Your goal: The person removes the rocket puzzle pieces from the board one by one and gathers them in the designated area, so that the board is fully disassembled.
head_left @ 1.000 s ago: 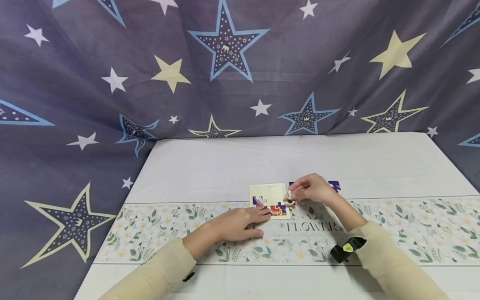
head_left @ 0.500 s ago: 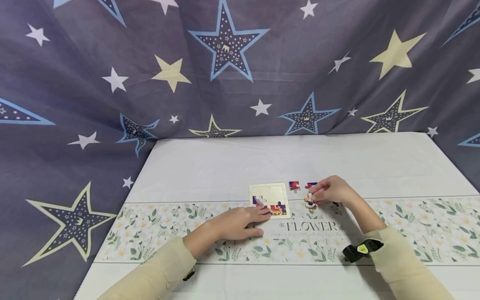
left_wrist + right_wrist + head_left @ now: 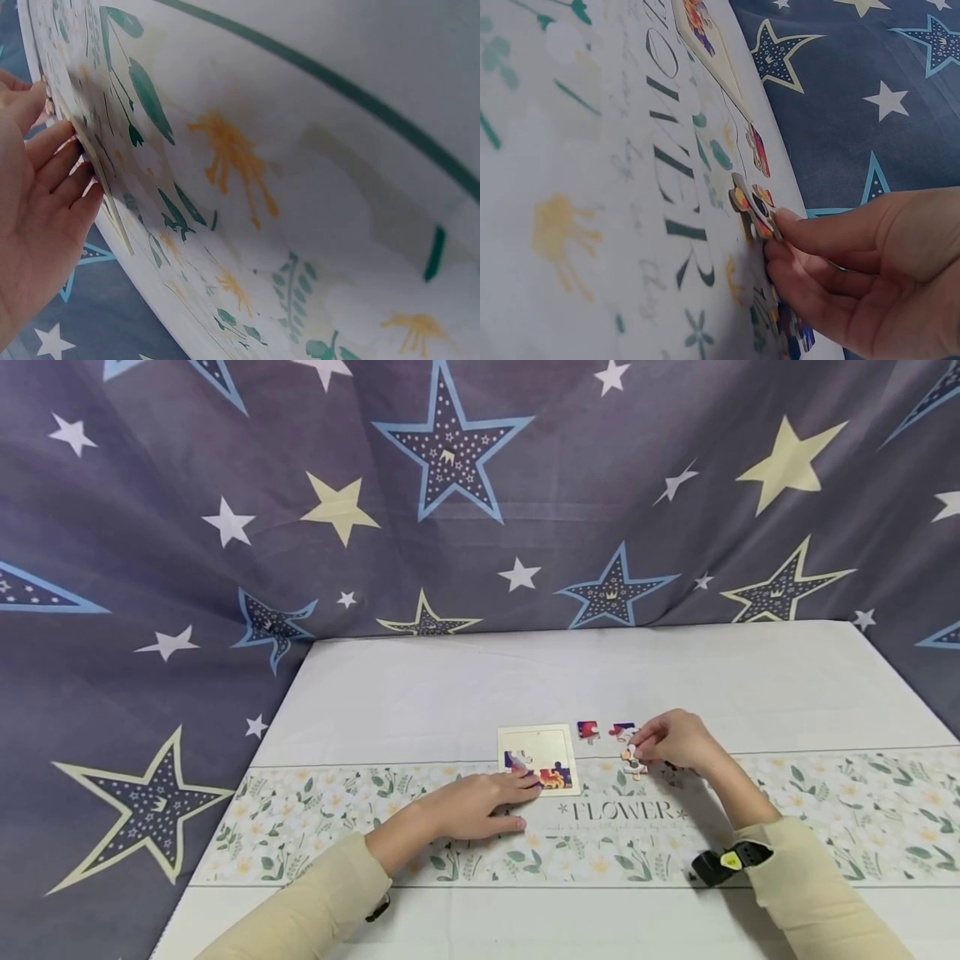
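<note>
A cream jigsaw tray (image 3: pixel 549 746) lies on the table, with several purple, white and orange pieces (image 3: pixel 553 778) set along its bottom and lower left. My left hand (image 3: pixel 476 807) rests flat with fingertips over the tray's lower left edge; in the left wrist view its straight fingers (image 3: pixel 64 169) reach the tray's rim. Right of the tray, my right hand (image 3: pixel 681 743) pinches a puzzle piece (image 3: pixel 633 766) between thumb and fingers. In the right wrist view this piece (image 3: pixel 754 206) is white, orange and black, tilted close over the cloth.
A red and purple puzzle piece (image 3: pixel 588 730) lies right of the tray, and another piece (image 3: pixel 622 729) lies beside it. More purple pieces (image 3: pixel 799 334) sit under the right hand. The white tablecloth (image 3: pixel 450 693) has a floral band; a starry curtain (image 3: pixel 480 552) hangs behind.
My right hand has moved right, away from the tray's edge, carrying the pinched puzzle piece and uncovering the loose pieces behind. The left hand stays on the tray.
</note>
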Action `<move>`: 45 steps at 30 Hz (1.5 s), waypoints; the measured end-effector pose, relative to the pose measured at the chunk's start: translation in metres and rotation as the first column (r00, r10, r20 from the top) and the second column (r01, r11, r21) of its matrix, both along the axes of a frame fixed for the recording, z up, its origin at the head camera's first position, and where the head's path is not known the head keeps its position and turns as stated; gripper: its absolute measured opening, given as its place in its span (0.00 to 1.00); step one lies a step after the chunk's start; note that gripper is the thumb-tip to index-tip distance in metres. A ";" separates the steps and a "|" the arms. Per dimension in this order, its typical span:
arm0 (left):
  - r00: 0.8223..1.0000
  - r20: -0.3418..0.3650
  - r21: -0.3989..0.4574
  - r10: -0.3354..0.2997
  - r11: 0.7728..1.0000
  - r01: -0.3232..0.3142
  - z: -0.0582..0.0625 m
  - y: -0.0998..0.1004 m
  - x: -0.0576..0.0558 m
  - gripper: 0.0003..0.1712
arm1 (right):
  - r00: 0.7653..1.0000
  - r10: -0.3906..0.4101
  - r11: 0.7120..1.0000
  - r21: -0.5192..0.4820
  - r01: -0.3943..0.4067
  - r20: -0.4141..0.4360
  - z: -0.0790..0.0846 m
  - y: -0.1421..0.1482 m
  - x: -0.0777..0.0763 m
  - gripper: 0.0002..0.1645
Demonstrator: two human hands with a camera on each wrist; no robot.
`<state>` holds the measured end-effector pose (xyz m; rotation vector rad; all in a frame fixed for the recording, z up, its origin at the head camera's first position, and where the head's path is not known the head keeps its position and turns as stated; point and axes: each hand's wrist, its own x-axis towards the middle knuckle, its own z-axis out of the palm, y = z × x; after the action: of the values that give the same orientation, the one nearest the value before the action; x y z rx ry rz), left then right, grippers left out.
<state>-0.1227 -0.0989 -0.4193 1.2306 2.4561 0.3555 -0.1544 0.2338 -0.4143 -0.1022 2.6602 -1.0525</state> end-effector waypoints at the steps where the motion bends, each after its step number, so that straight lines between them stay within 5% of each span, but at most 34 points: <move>1: 1.000 -0.001 0.002 -0.002 1.000 0.002 0.000 0.000 0.000 0.31 | 1.000 0.005 1.000 0.004 -0.005 -0.008 0.000 0.000 0.000 0.10; 14: 1.000 0.009 0.003 0.005 1.000 -0.005 0.000 0.001 0.000 0.31 | 0.996 0.044 0.995 0.088 -0.037 -0.076 0.004 -0.001 -0.001 0.08; 45: 1.000 0.009 0.019 0.013 1.000 -0.013 0.001 0.000 0.003 0.30 | 0.992 0.069 0.997 0.051 -0.064 -0.105 0.001 0.003 0.000 0.08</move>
<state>-0.1201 -0.0994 -0.4186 1.2181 2.4595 0.3876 -0.1546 0.2365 -0.4136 -0.2427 2.7546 -0.9884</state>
